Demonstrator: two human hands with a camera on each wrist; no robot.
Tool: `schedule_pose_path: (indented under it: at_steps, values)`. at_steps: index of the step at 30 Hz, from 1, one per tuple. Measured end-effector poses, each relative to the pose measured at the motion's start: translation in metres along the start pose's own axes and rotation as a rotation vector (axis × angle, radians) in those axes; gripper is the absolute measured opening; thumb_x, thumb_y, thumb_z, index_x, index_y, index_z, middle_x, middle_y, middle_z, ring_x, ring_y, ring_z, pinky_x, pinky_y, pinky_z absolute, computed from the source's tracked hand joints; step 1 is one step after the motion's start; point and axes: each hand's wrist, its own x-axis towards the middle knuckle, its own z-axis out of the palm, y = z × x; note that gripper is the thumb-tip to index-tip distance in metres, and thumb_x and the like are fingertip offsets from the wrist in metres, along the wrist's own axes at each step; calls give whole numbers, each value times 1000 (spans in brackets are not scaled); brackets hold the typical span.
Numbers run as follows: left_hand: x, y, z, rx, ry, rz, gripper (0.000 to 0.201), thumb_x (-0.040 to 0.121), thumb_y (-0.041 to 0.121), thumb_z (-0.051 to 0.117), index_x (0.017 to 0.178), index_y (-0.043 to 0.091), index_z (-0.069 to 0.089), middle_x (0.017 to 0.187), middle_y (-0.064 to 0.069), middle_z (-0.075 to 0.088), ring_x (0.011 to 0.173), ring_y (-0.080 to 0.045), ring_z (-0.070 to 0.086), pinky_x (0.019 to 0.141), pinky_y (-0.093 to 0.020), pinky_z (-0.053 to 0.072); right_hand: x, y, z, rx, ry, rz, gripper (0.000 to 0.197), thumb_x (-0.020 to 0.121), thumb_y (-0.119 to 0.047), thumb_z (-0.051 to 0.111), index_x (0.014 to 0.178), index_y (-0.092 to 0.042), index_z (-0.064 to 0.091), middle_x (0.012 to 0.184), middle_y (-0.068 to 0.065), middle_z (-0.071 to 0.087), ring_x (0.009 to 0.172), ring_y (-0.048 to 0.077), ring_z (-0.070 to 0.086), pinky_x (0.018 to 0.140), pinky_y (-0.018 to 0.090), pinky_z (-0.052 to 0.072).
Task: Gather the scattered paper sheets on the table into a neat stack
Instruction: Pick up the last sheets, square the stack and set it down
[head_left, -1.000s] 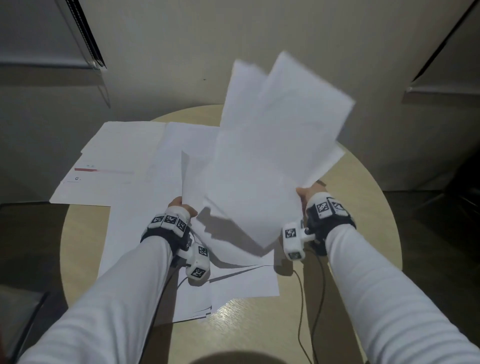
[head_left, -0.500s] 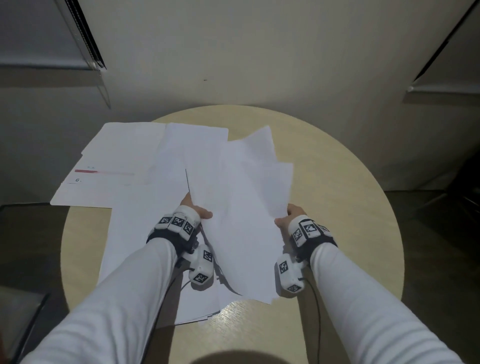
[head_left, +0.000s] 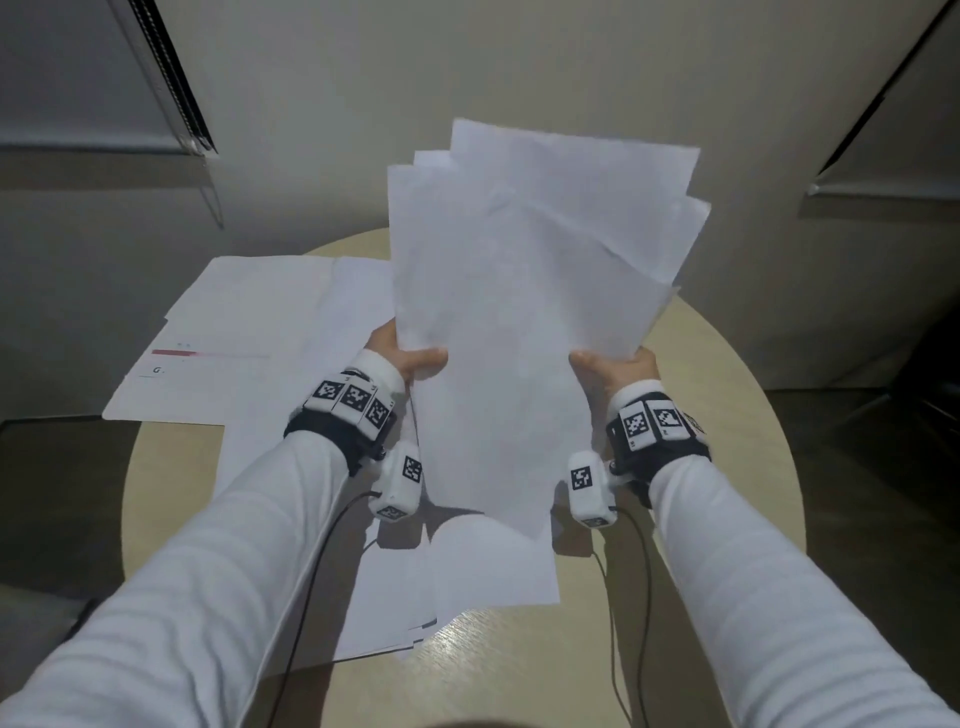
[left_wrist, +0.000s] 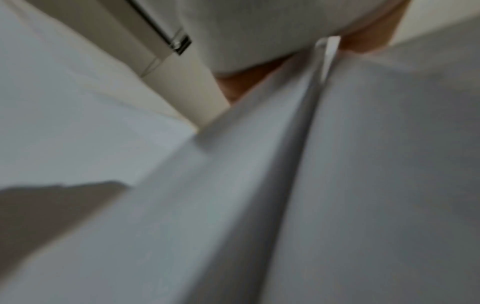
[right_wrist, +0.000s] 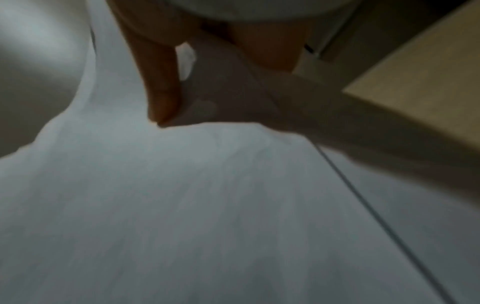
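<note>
Both the left hand (head_left: 402, 353) and right hand (head_left: 621, 366) are gripping a fanned sheaf of sheets (head_left: 519, 312) between thumb and fingers (right_wrist: 161, 86), while more loose sheets (head_left: 249, 338) beneath them are lying ungathered on the table (head_left: 727, 415).

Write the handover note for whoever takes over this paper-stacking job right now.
Left hand: grips the left edge of the held bundle of sheets.
Right hand: grips the bundle's right edge.
The bundle is raised upright above the round table; its top edges are fanned and uneven.
Done: several sheets gathered into the hands.
Left: square the bundle, then collect the loose sheets on the table, including those under the hands near the front edge, into one neat stack.
</note>
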Motion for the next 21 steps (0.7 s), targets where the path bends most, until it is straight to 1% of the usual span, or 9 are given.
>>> schedule_pose_path:
  at_steps: [2, 3, 4, 6, 9, 11, 13, 17, 21]
  values:
    - [1, 7, 7, 29, 99, 83, 46, 76, -12, 66, 121, -11, 53, 88, -3, 66, 67, -3, 64, 52, -3, 49, -3, -13, 5, -82, 100, -87, 29, 78, -4, 72, 103, 1, 59, 86, 6, 60, 76, 16, 56, 52, 11, 46]
    - [2, 11, 10, 55, 147, 118, 45, 76, -10, 66, 120, -11, 54, 99, -7, 63, 78, -8, 62, 54, -3, 48, -4, -18, 5, -85, 143, -107, 40, 76, -11, 75, 110, 3, 58, 94, 9, 61, 84, 16, 56, 60, 13, 46]
    - [4, 14, 10, 65, 174, 152, 45, 76, -9, 68, 119, -10, 55, 108, -11, 62, 90, -11, 58, 60, -7, 49, -4, -22, 6, -71, 181, -109, 47, 74, -16, 78, 111, 5, 59, 101, 13, 64, 88, 16, 57, 67, 14, 45]
    - [7, 19, 11, 56, 186, 206, 50, 74, -8, 70, 121, -8, 54, 120, -21, 60, 100, -16, 55, 76, -19, 49, -6, -30, 7, -56, 197, -146, 44, 72, -18, 80, 104, 7, 64, 104, 18, 67, 88, 15, 58, 63, 11, 43]
    - [7, 19, 10, 82, 193, 280, 68, 69, -7, 75, 129, -4, 43, 126, -15, 55, 114, -20, 53, 96, -25, 42, -10, -32, 7, -65, 173, -187, 43, 72, -19, 80, 106, 2, 63, 96, 7, 63, 93, 17, 61, 61, 9, 41]
    - [8, 13, 11, 98, 196, 288, 78, 66, -6, 78, 132, -3, 38, 130, -16, 52, 120, -21, 50, 104, -31, 40, -10, -26, 5, -66, 141, -228, 52, 70, -17, 81, 113, 1, 58, 99, 2, 60, 99, 19, 61, 77, 15, 48]
    - [7, 4, 14, 67, 192, 256, 79, 65, -9, 77, 132, -3, 36, 133, -19, 50, 119, -21, 51, 104, -32, 41, -11, -14, 5, -120, 126, -248, 58, 68, -18, 82, 114, -4, 50, 99, -2, 57, 99, 18, 57, 89, 26, 47]
    - [3, -17, 19, 78, 220, 132, 64, 72, -6, 73, 129, -4, 44, 128, -19, 55, 110, -18, 53, 86, -17, 41, -13, 17, 5, -110, 49, -203, 51, 69, -10, 80, 112, -6, 53, 107, 8, 63, 99, 23, 60, 94, 36, 49]
    - [3, -22, 20, 43, 299, 99, 55, 78, 2, 70, 128, -4, 48, 120, -4, 53, 113, -15, 50, 88, -12, 37, -15, 33, 10, -120, 36, -119, 17, 74, -13, 75, 72, -22, 61, 77, -4, 64, 82, 21, 60, 86, 39, 53]
